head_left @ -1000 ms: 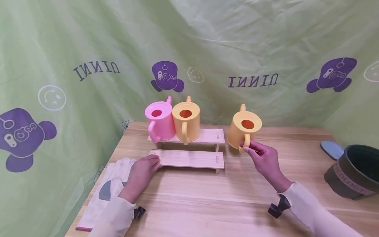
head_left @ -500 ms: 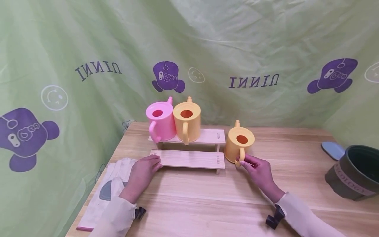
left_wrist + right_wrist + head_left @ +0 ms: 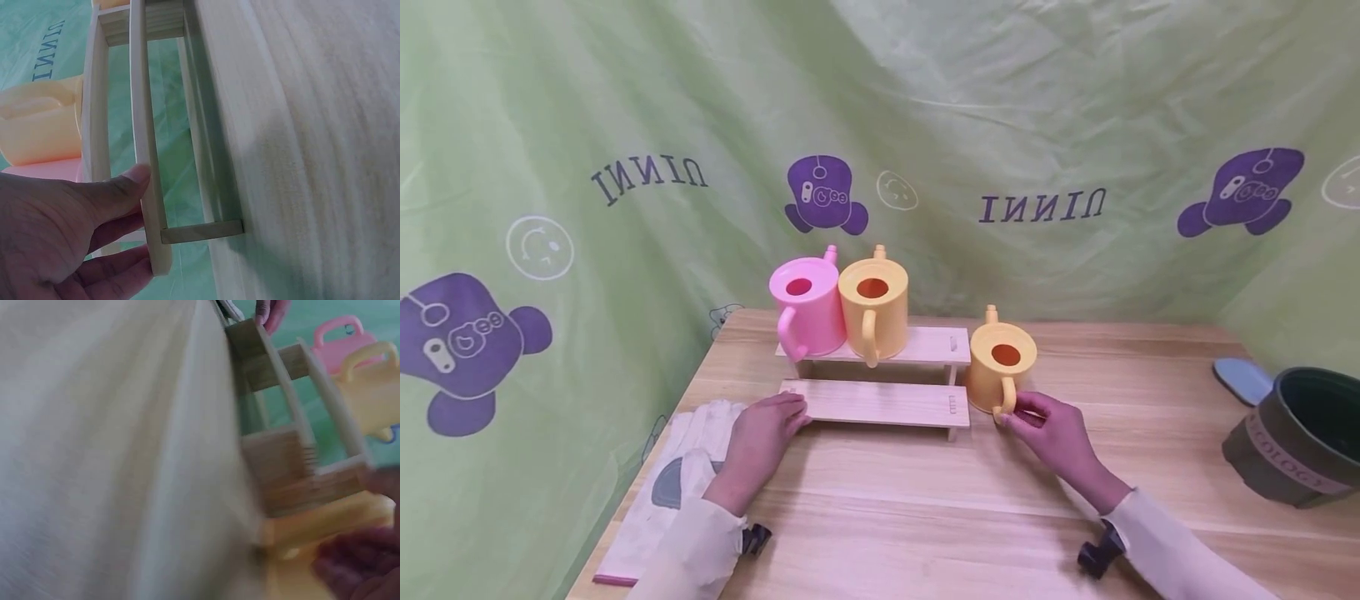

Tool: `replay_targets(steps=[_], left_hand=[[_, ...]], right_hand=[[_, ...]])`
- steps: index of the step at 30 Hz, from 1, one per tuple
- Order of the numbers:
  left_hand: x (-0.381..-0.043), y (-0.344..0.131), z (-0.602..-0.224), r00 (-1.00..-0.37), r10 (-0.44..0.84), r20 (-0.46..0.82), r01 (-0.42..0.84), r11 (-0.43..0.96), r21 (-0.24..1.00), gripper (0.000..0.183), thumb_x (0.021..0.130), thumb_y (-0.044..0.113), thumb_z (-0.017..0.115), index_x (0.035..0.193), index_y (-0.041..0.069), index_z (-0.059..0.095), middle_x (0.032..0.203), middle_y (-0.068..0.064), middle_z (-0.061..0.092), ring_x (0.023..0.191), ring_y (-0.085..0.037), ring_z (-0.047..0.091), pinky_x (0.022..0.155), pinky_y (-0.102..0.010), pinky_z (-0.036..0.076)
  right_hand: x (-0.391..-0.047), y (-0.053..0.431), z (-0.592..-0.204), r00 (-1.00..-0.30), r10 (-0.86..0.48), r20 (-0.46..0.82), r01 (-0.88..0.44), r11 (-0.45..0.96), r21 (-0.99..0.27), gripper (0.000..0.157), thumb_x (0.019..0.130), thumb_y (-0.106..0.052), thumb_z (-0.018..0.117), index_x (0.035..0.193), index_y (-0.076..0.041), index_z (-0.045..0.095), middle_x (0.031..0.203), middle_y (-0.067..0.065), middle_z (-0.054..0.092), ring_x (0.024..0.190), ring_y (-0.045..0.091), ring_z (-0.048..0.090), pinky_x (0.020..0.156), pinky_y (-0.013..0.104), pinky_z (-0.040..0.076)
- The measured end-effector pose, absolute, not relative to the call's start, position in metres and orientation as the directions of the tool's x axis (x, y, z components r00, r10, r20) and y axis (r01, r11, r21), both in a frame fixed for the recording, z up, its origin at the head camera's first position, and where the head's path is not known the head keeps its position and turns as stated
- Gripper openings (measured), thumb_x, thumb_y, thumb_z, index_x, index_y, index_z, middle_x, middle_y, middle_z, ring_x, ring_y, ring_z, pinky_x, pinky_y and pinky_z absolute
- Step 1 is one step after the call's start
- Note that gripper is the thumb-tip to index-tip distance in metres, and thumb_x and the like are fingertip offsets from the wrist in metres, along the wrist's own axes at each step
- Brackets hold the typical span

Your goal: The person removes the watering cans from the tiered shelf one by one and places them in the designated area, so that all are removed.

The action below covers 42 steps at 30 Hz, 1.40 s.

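Observation:
With thumb and fingers my left hand (image 3: pixel 769 433) pinches the left end of the lower board of a two-step wooden stand (image 3: pixel 880 402); in the left wrist view the thumb (image 3: pixel 128 184) presses its edge. At the stand's right end, a yellow watering can (image 3: pixel 992 375) sits on the table. My right hand (image 3: pixel 1056 437) holds its handle by the fingertips, blurred in the right wrist view. On the upper board stand a pink watering can (image 3: pixel 820 312) and another yellow watering can (image 3: pixel 891 312), side by side, spouts toward the back.
White gloves (image 3: pixel 658 517) with a grey patch lie at the table's left edge. At the right are a dark green plant pot (image 3: pixel 1262 458) and a flat blue piece (image 3: pixel 1242 379). A green printed curtain (image 3: pixel 925 108) surrounds the wooden table (image 3: pixel 925 517).
My right hand has lowered the yellow watering can onto the table, then shifted it slightly left against the stand's end. My left hand has kept its hold on the lower board.

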<state>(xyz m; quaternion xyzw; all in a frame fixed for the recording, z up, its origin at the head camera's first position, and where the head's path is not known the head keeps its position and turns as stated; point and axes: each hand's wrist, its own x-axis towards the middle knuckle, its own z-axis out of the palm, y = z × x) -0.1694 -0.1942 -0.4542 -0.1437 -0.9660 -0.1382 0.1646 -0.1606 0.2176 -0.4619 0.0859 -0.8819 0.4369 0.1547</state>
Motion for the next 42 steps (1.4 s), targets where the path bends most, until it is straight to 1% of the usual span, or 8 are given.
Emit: replay_targets(steps=[2, 5, 9, 13, 17, 22, 31, 42], left_hand=[[-0.17, -0.193, -0.452, -0.906, 0.231, 0.354, 0.32, 0.922, 0.217, 0.027, 0.086, 0.022, 0.078, 0.109, 0.007, 0.077, 0.113, -0.007, 0.077, 0.111, -0.027, 0.072, 0.096, -0.044, 0.059], [-0.17, -0.192, -0.449, -0.909, 0.224, 0.35, 0.311, 0.926, 0.215, 0.027, 0.086, 0.022, 0.079, 0.108, 0.007, 0.078, 0.112, -0.007, 0.077, 0.11, -0.027, 0.072, 0.095, -0.044, 0.06], [-0.169, -0.192, -0.449, -0.912, 0.218, 0.348, 0.305, 0.927, 0.216, 0.026, 0.085, 0.021, 0.079, 0.107, 0.006, 0.078, 0.112, -0.008, 0.077, 0.109, -0.028, 0.072, 0.094, -0.044, 0.06], [-0.168, -0.192, -0.451, -0.909, 0.221, 0.355, 0.309, 0.927, 0.215, 0.024, 0.086, 0.019, 0.078, 0.106, 0.007, 0.078, 0.112, -0.007, 0.077, 0.109, -0.027, 0.072, 0.094, -0.043, 0.06], [-0.167, -0.193, -0.454, -0.906, 0.216, 0.365, 0.312, 0.922, 0.228, 0.023, 0.086, 0.019, 0.078, 0.106, 0.008, 0.078, 0.112, -0.007, 0.077, 0.109, -0.027, 0.072, 0.094, -0.043, 0.06], [-0.167, -0.192, -0.454, -0.898, 0.233, 0.374, 0.333, 0.914, 0.23, 0.023, 0.085, 0.019, 0.079, 0.105, 0.008, 0.078, 0.11, -0.007, 0.078, 0.108, -0.027, 0.073, 0.095, -0.042, 0.06], [-0.168, -0.192, -0.451, -0.899, 0.227, 0.374, 0.322, 0.922, 0.214, 0.02, 0.085, 0.02, 0.079, 0.103, 0.01, 0.079, 0.107, -0.005, 0.078, 0.106, -0.025, 0.074, 0.093, -0.041, 0.06], [-0.17, -0.191, -0.452, -0.903, 0.221, 0.369, 0.316, 0.923, 0.22, 0.02, 0.086, 0.019, 0.078, 0.103, 0.01, 0.079, 0.108, -0.005, 0.078, 0.106, -0.025, 0.073, 0.092, -0.041, 0.061]], right_hand=[[-0.159, 0.219, -0.447, -0.905, -0.021, 0.425, -0.333, 0.657, -0.677, 0.03, 0.08, -0.008, 0.083, 0.106, 0.003, 0.072, 0.103, 0.021, 0.076, 0.097, 0.036, 0.075, 0.08, 0.026, 0.063], [-0.16, 0.214, -0.418, -0.788, -0.016, 0.615, -0.454, 0.689, -0.565, 0.027, 0.078, -0.004, 0.082, 0.103, 0.003, 0.072, 0.099, 0.018, 0.075, 0.093, 0.034, 0.075, 0.086, 0.014, 0.058], [-0.171, 0.188, -0.384, -0.661, -0.052, 0.748, -0.637, 0.566, -0.524, 0.022, 0.078, 0.008, 0.077, 0.099, 0.005, 0.072, 0.095, 0.018, 0.075, 0.086, 0.026, 0.075, 0.086, 0.005, 0.054], [-0.182, 0.146, -0.368, -0.739, -0.145, 0.658, -0.656, 0.374, -0.655, 0.019, 0.085, 0.006, 0.072, 0.104, 0.005, 0.071, 0.102, 0.021, 0.075, 0.093, 0.026, 0.076, 0.084, 0.017, 0.061], [-0.192, 0.104, -0.365, -0.858, -0.21, 0.468, -0.512, 0.29, -0.809, 0.021, 0.091, -0.006, 0.071, 0.111, 0.002, 0.071, 0.111, 0.018, 0.074, 0.103, 0.027, 0.075, 0.088, 0.025, 0.062], [-0.201, 0.071, -0.375, -0.92, -0.206, 0.335, -0.38, 0.248, -0.891, 0.024, 0.09, -0.012, 0.074, 0.112, -0.002, 0.072, 0.11, 0.016, 0.075, 0.101, 0.026, 0.076, 0.086, 0.026, 0.063], [-0.212, 0.051, -0.389, -0.923, -0.183, 0.338, -0.371, 0.198, -0.907, 0.035, 0.087, -0.013, 0.078, 0.119, 0.0, 0.071, 0.112, 0.019, 0.075, 0.103, 0.029, 0.075, 0.086, 0.027, 0.063], [-0.215, 0.048, -0.387, -0.903, -0.199, 0.381, -0.423, 0.252, -0.87, 0.028, 0.088, -0.009, 0.076, 0.114, 0.001, 0.073, 0.103, 0.02, 0.077, 0.095, 0.029, 0.077, 0.082, 0.029, 0.065]])
